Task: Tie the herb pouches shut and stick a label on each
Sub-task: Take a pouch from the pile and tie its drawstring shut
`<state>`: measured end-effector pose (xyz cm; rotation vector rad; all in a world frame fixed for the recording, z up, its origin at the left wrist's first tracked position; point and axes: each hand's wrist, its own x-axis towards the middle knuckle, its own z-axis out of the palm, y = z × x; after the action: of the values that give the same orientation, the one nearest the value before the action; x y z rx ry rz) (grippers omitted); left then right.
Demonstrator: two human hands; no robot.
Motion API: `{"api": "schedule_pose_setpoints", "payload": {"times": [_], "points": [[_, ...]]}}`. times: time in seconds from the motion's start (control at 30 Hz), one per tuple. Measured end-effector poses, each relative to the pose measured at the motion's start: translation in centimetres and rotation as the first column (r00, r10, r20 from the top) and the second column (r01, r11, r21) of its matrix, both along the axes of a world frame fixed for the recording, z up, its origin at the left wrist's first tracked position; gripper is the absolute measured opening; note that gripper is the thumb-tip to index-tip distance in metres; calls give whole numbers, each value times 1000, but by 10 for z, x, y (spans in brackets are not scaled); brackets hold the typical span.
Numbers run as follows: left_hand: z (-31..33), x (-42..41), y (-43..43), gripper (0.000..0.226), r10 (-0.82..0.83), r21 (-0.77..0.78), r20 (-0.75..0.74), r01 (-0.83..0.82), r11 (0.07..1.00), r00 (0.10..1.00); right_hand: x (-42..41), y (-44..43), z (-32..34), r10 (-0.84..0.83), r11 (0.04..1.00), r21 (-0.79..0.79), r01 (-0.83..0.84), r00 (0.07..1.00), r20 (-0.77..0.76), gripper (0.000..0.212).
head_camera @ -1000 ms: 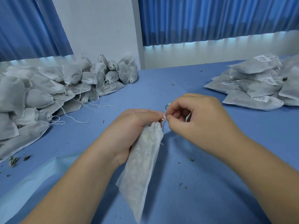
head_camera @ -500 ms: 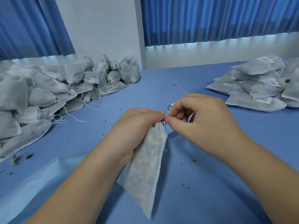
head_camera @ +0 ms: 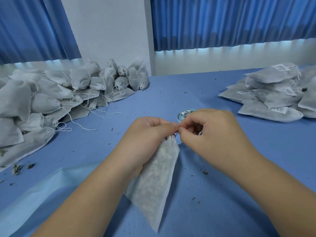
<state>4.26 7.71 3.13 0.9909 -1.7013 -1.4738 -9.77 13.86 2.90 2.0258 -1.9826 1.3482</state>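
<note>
The gathered neck of the pouch (head_camera: 153, 178) is gripped in the curled fingers and thumb of the left hand (head_camera: 145, 139), the filled body being laid along the palm. The right hand (head_camera: 210, 134) is closed to a fine pinch at the same neck, thumb against forefinger, on what is judged to be the string (head_camera: 176, 133), of which only a small loop is seen. The pouch is held just above the table (head_camera: 171, 93), centrally before the person. Its long axis is run from the neck, pointed away and upward, to the bottom edge, which is nearest the viewer and lowest. A label roll (head_camera: 183, 114) is partly hidden behind the right hand. Tying is judged in progress; no label is seen on this pouch. A large heap (head_camera: 51, 100) with loose strings is left unlabelled on the left, while a smaller labelled stack (head_camera: 273, 96) is laid flat on the right
</note>
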Motion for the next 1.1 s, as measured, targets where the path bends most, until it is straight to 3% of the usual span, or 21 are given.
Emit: {"api": "schedule_pose_setpoints", "payload": {"times": [0.17, 0.3, 0.4, 0.5, 0.7, 0.8, 0.93, 1.1], "points": [[1, 1, -1, 22, -4, -6, 24, 4, 1000, 1000, -2, 1, 3, -15, 998, 68, 7, 993, 117, 13], [3, 5, -4, 23, 34, 13, 3, -34, 999, 999, -10, 2, 12, 1, 987, 146, -65, 915, 403, 17], [4, 5, -7, 23, 47, 15, 6, -47, 999, 999, -17, 4, 18, 102, 959, 135, -248, 749, 654, 11], [3, 4, -3, 21, -16, 10, 29, 16, 1000, 999, -16, 3, 17, 252, 906, -3, -423, 535, 806, 13], [3, 2, 2, 26, -109, 52, -2, 109, 993, 994, -3, -1, 13, 331, 836, -229, -498, 126, 935, 20], [2, 2, -1, 27, -43, -23, -7, 43, 999, 999, -3, -1, 12, 304, 812, -259, -523, 0, 953, 23], [1, 4, -8, 26, 139, -254, 24, -129, 959, 990, -7, 1, 12, 260, 766, -201, -610, 9, 965, 18], [0, 3, -7, 20, 209, -342, 50, -179, 922, 977, -14, 1, 16, 136, 720, -60, -691, 55, 989, 14]]}}
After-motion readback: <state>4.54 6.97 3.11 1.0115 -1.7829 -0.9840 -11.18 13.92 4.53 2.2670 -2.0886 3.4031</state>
